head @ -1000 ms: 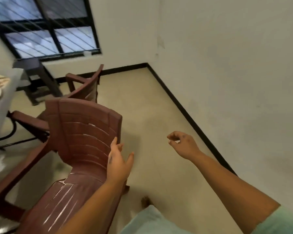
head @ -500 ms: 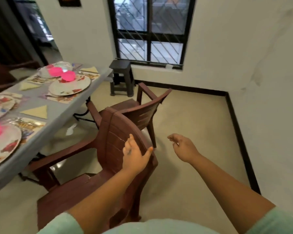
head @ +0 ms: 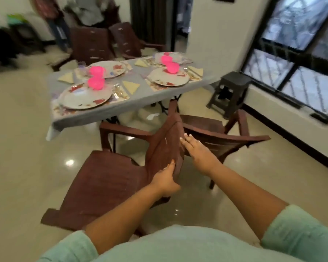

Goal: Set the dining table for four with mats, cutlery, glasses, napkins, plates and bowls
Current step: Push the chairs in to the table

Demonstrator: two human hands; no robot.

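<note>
A grey-clothed dining table (head: pixel 95 115) is standing at eleven o'clock, set with plates (head: pixel 84 97) and pink bowls (head: pixel 96 83). The left hand (head: pixel 165 181) is gripping the brown plastic chair (head: pixel 165 144) back. The right hand (head: pixel 199 154) is lying flat-fingered against it.

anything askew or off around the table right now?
Yes: the near brown chair is turned side-on to the dining table and stands off from it. The left hand grips its backrest edge; the right hand lies flat against the backrest. The four plates with pink bowls look orderly, nothing spilled.

brown chairs (head: pixel 106 178) | dark stool (head: pixel 230 91) | barred window (head: pixel 299 53) | blurred clothes, perhaps
</note>
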